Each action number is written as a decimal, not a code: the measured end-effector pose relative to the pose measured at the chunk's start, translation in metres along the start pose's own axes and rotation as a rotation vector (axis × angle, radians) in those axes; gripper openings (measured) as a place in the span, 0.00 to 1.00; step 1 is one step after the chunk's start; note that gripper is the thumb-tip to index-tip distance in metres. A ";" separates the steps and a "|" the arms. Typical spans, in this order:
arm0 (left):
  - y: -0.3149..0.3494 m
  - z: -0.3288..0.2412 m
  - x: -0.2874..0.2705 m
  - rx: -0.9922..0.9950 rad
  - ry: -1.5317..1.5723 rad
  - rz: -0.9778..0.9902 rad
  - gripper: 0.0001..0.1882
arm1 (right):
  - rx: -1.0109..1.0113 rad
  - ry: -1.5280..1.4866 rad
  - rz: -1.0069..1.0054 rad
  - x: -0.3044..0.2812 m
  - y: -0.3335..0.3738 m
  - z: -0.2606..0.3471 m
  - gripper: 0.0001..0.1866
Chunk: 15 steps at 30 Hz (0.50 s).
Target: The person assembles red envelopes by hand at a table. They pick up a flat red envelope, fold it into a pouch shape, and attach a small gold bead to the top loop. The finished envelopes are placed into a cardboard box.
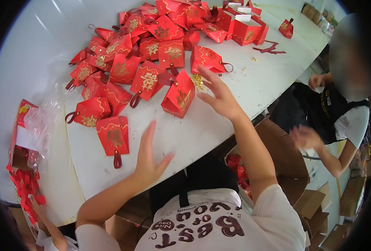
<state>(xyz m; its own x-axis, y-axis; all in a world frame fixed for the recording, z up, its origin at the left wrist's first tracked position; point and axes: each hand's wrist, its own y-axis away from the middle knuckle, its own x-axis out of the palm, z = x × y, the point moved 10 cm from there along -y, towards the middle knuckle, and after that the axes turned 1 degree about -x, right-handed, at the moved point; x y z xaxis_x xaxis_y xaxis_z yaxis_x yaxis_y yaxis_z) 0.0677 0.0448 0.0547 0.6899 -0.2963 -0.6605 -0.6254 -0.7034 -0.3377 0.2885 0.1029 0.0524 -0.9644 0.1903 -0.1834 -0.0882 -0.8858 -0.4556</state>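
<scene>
My left hand [148,160] hovers over the near edge of the white table, fingers apart and nothing in it. To its left lies a red gift box [112,136] with gold decoration and a dark red ribbon loop. My right hand [219,97] is also open and empty, its fingers spread beside a small heap of gold fasteners [198,82]. Between the two hands, a little farther off, stands a folded red gift box [178,96] with its ribbon on top. Another red box [206,59] with a ribbon loop lies just beyond my right fingertips.
A large pile of red boxes [152,49] covers the far middle of the table [273,79]. Open red boxes [246,30] stand behind, near loose dark ribbons [269,48]. Co-workers are at the right and lower left. A cardboard carton [279,150] stands beside me; clear plastic [47,129] lies left.
</scene>
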 end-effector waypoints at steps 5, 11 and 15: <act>-0.097 0.028 -0.004 -0.221 0.202 -0.258 0.41 | 0.059 -0.092 0.021 0.025 -0.013 -0.005 0.23; -0.081 0.033 0.001 -0.348 0.682 -0.226 0.27 | 0.163 -0.165 -0.261 0.019 0.044 0.009 0.20; -0.071 0.034 0.011 -0.354 0.899 -0.143 0.19 | 0.194 -0.171 -0.249 0.019 0.057 0.015 0.19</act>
<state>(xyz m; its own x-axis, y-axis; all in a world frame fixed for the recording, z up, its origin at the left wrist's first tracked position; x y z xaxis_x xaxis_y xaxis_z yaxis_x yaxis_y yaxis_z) 0.1070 0.1140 0.0486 0.8632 -0.4720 0.1789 -0.4699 -0.8809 -0.0569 0.2612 0.0495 0.0364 -0.9336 0.3518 0.0687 -0.3560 -0.8880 -0.2909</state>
